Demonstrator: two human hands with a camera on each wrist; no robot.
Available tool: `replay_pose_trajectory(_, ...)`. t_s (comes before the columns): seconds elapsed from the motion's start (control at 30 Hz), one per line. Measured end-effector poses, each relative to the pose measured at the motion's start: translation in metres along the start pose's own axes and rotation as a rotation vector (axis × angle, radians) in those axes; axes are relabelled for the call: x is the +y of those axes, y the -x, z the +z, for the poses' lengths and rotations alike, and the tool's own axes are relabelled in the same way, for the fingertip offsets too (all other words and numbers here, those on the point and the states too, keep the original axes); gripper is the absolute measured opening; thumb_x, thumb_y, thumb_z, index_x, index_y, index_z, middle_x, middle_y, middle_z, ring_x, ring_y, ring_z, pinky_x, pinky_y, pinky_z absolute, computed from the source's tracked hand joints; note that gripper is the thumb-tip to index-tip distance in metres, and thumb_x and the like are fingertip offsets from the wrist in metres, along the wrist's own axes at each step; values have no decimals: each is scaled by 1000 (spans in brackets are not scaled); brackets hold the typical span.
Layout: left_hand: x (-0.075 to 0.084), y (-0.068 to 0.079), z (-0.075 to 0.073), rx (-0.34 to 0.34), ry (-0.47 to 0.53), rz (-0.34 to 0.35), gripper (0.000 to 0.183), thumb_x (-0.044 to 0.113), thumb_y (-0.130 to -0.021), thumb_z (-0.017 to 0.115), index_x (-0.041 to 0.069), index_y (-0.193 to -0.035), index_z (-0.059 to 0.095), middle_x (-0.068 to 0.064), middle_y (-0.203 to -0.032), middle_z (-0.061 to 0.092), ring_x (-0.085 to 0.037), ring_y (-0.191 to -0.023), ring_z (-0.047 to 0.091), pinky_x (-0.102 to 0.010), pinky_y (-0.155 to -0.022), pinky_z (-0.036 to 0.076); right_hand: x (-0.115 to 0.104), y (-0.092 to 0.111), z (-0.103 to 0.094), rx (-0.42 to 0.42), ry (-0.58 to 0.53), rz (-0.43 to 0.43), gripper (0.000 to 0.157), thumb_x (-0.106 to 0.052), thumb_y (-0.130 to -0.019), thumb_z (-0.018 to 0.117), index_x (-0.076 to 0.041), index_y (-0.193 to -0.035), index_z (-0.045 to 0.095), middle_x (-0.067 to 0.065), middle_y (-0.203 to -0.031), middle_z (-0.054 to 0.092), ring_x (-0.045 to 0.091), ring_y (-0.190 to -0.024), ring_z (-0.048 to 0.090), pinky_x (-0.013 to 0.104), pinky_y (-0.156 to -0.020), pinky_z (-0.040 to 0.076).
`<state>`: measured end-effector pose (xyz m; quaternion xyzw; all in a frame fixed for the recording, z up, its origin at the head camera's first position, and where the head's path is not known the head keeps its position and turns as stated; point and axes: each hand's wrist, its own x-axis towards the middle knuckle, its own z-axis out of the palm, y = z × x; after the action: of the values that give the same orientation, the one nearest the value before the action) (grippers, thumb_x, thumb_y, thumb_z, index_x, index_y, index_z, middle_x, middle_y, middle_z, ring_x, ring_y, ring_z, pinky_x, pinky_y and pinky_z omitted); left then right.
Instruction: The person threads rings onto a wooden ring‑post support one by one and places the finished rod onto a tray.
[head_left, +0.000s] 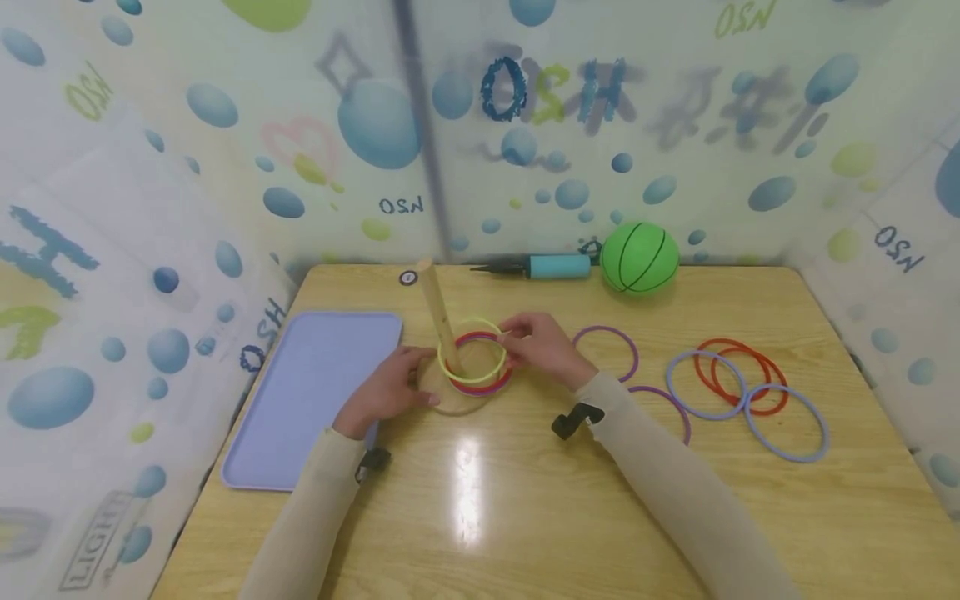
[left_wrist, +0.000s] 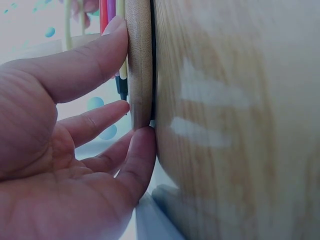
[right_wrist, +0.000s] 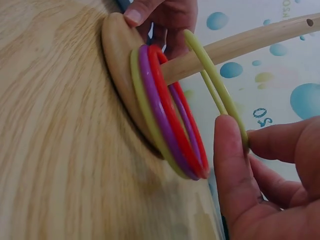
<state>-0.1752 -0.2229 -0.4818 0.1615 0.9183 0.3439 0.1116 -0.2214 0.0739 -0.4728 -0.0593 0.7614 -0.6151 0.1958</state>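
A wooden peg [head_left: 437, 308] rises from a round wooden base [left_wrist: 140, 60] on the table. My right hand [head_left: 546, 346] pinches a yellow ring [right_wrist: 221, 82] between thumb and fingertips. That ring encircles the peg, tilted and apart from the rings below. Stacked around the peg's foot are a red ring [right_wrist: 170, 105], a purple ring [right_wrist: 154, 105] and another yellow ring [right_wrist: 141, 95]. On the left side, my left hand [head_left: 386, 387] holds the base's rim, its thumb on the upper face and fingers against the edge.
A blue-lilac tray [head_left: 322, 392] lies left. Purple rings [head_left: 636, 354] and overlapping red rings [head_left: 783, 379] and light-blue rings [head_left: 825, 425] lie right. At the back are a blue pump [head_left: 558, 267], a green ball [head_left: 640, 258] and a small round disc [head_left: 408, 277].
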Motion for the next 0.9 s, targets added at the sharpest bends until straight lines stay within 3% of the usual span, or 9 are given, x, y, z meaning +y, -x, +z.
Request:
replay_pose_trajectory(0.23,-2,-1,1,-4,-56,9,84,18,-81,92,-4,-151,52,-29,-139,56,-43,-126,56,-58,-111,49,10,-1,-1,8,-9,27,33,-9,-101,69,3,-132,66,22,-112,70,18,-72,73,34,-74,66)
replay_pose_trajectory(0.9,-2,-1,1,-17,-34,3,83,18,-83,91,-3,-152,51,-29,-141,55,-44,-127,56,-58,-110,50,21,-3,-7,44,120,4,30,-9,-96,72,2,-124,71,19,-106,76,16,-69,72,29,-68,64)
